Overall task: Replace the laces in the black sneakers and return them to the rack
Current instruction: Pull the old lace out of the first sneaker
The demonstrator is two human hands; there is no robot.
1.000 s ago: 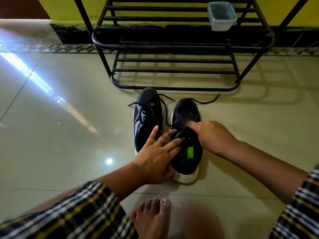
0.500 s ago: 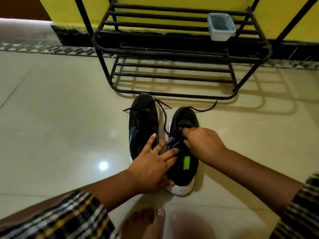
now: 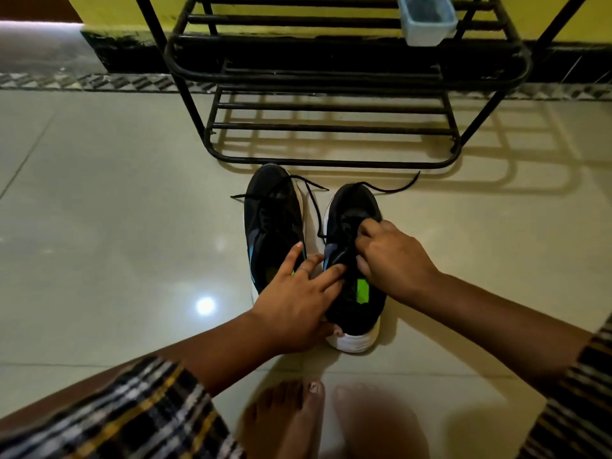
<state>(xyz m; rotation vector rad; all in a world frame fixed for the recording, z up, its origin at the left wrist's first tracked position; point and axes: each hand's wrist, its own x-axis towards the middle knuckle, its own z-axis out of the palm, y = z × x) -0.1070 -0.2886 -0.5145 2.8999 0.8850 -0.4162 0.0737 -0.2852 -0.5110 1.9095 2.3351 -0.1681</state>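
Note:
Two black sneakers stand side by side on the tiled floor, toes toward the black metal rack (image 3: 331,162). The left sneaker (image 3: 270,220) has loose black laces spilling over its toe. The right sneaker (image 3: 354,207) has a white sole and a green tag inside, and one lace end (image 3: 397,187) trails off to the right. My left hand (image 3: 298,299) lies spread against the right sneaker's inner side near the heel, steadying it. My right hand (image 3: 390,256) is pinched on the lace at that sneaker's eyelets, over the tongue.
A small pale blue plastic tub (image 3: 427,19) sits on the rack's upper shelf at the right. My bare feet (image 3: 291,419) are just behind the sneakers. Glossy tiled floor (image 3: 116,226) stretches to the left, and a yellow wall stands behind the rack.
My right hand has shifted slightly toward the toe along the right sneaker's lacing. My left hand stays on the shoe. The camera view has tilted down a little.

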